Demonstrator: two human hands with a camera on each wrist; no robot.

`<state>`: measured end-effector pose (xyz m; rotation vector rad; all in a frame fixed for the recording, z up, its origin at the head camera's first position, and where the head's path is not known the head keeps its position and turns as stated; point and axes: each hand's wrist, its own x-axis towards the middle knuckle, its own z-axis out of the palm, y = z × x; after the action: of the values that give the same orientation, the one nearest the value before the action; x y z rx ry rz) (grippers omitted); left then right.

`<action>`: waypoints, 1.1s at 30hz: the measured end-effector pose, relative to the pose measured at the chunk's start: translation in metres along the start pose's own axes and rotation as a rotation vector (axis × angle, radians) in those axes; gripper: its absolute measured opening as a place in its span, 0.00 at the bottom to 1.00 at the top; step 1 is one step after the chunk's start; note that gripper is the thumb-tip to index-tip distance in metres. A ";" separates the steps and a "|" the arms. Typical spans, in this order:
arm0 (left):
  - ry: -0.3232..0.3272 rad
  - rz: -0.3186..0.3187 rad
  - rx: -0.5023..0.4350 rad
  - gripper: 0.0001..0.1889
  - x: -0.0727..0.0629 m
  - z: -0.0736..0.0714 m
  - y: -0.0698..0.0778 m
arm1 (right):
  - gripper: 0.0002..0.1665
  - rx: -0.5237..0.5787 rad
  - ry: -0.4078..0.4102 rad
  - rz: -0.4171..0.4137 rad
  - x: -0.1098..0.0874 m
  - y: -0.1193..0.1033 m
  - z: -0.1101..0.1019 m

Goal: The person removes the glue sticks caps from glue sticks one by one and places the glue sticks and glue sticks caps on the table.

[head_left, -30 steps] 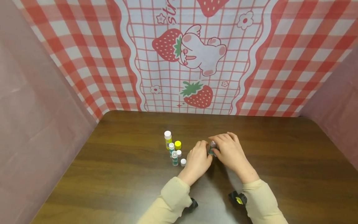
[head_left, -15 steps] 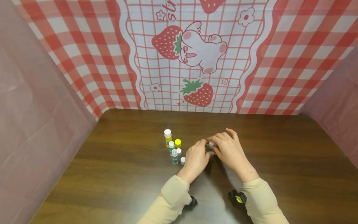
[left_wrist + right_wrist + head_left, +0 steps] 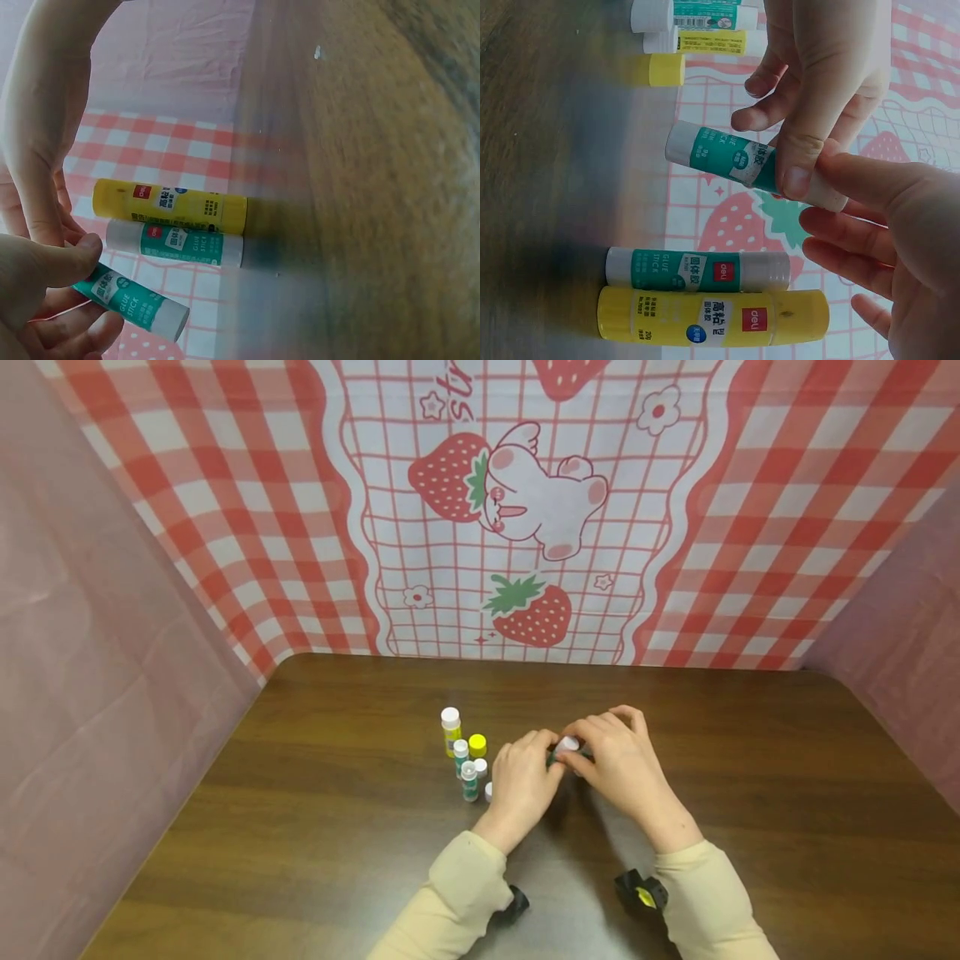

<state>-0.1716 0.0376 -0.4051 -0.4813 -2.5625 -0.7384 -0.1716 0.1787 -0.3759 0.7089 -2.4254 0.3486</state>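
Between both hands is a small green glue stick [image 3: 739, 161] with white ends, lifted and tilted. My left hand [image 3: 525, 777] grips its green body, thumb laid along the label. At the white cap end [image 3: 567, 745], my right hand [image 3: 618, 764] pinches with thumb and fingers. Whether the cap is loose from the body cannot be told. In the wrist views, a green glue stick [image 3: 187, 244] and a larger yellow glue stick [image 3: 172, 206] stand side by side behind the hands, both with caps on. In the head view the right hand mostly hides these two.
Left of the hands stand a yellow glue stick [image 3: 451, 735] and two green ones [image 3: 461, 760], white ends up. Beside them lie a yellow cap [image 3: 477, 745] and white caps [image 3: 480, 767]. A checkered strawberry cloth [image 3: 525, 527] hangs behind the brown table [image 3: 300, 827].
The held glue stick has tipped, so its white end faces the head camera more. My left hand has shifted slightly left and covers more of the nearest white cap.
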 end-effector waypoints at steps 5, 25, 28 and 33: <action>0.012 0.021 0.010 0.11 0.000 -0.002 0.000 | 0.11 0.011 -0.011 0.001 0.001 0.000 -0.002; -0.017 0.023 0.017 0.10 0.000 -0.006 0.001 | 0.14 0.044 -0.035 0.005 0.002 -0.002 -0.008; -0.037 0.013 0.016 0.11 0.000 -0.007 0.001 | 0.14 0.043 -0.036 0.008 0.002 -0.003 -0.010; -0.058 0.001 0.024 0.11 0.001 -0.008 0.001 | 0.15 0.044 -0.028 0.003 0.003 -0.003 -0.011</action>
<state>-0.1701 0.0344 -0.3981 -0.5034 -2.6212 -0.7025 -0.1668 0.1798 -0.3655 0.7337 -2.4524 0.3967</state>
